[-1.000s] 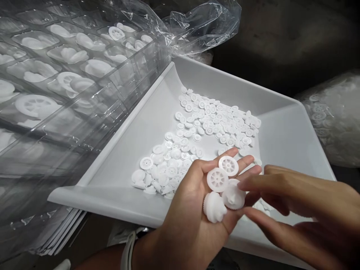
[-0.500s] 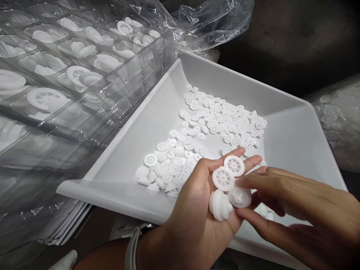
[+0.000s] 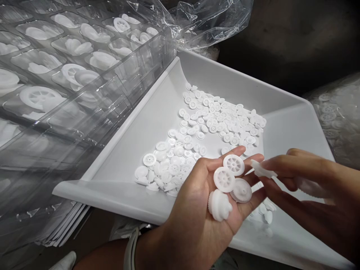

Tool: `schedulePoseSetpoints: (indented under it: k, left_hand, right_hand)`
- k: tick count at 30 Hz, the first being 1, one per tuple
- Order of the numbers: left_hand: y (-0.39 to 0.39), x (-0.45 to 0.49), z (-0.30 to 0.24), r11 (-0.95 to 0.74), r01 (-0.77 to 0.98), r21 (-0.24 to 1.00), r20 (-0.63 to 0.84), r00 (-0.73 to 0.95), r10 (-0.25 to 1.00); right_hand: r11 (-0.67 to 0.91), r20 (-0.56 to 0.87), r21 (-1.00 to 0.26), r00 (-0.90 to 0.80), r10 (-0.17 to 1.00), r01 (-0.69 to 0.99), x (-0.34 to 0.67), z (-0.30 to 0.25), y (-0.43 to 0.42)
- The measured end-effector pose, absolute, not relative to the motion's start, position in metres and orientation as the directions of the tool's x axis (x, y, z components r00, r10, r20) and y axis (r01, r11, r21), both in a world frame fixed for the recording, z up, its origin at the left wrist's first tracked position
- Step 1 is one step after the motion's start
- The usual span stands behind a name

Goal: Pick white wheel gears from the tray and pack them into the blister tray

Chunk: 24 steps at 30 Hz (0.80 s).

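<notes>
My left hand [image 3: 194, 210] is palm up, cupped under several white plastic gears. Two spoked gears [image 3: 225, 179] lie near its fingers, overlapping. Below them sit a thick toothed gear [image 3: 219, 205] and a flatter gear [image 3: 241, 190] with a small hub. To the right, my right hand [image 3: 306, 191] pinches a thin white gear [image 3: 263, 169], seen edge-on, between thumb and index finger. Another white toothed piece [image 3: 311, 187] shows partly inside that hand's curled fingers. Under both hands is a white scoop-shaped tray [image 3: 146, 123] with many loose white gears [image 3: 222, 118].
On the left, stacked clear plastic trays [image 3: 112, 88] hold white parts in their compartments. Crumpled clear plastic film [image 3: 210, 22] hangs behind. At the right edge is a clear bag [image 3: 337, 108] of similar gears. A paper stack [image 3: 66, 225] lies under the trays.
My right hand has lifted away from my left palm, up and right, with a white gear in its fingertips. The flat gear in my left palm has turned. The view shifted slightly.
</notes>
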<state>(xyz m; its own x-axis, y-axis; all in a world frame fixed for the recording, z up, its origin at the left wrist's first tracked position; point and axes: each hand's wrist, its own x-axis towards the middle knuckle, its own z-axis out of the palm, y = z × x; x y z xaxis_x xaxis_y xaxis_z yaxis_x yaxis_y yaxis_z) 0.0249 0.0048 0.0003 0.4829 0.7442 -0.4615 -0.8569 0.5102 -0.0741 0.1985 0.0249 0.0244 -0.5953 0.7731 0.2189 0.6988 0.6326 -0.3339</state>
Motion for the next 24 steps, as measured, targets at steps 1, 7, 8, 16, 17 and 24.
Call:
schedulePoseSetpoints:
  k: [1,7,8,16,17,24]
  left_hand:
    - [0.005,0.025,0.0,0.507,-0.858,-0.077,-0.451,0.484,0.75]
    - [0.004,0.024,0.0,0.522,-0.849,-0.078,-0.432,0.5,0.751]
    - [0.003,0.025,0.0,0.518,-0.851,-0.082,-0.434,0.498,0.75]
    - [0.007,0.026,0.001,0.515,-0.851,-0.103,-0.421,0.507,0.752]
    - [0.008,0.026,0.001,0.512,-0.854,-0.098,-0.406,0.504,0.763]
    - [0.008,0.025,0.001,0.514,-0.848,-0.129,-0.379,0.521,0.765]
  right_hand:
    - [0.668,0.219,-0.338,-0.635,0.741,0.663,0.197,0.025,0.026]
    - [0.7,0.214,-0.351,-0.675,0.706,0.622,0.192,0.028,0.028]
    - [0.705,0.221,-0.337,-0.676,0.703,0.623,0.192,0.028,0.028]
    - [0.65,0.288,-0.387,-0.584,0.759,0.654,0.194,0.028,0.031]
    - [0.636,0.259,-0.436,-0.588,0.767,0.637,0.194,0.029,0.031]
    - [0.513,0.175,-0.602,-0.526,0.833,0.612,0.193,0.036,0.034]
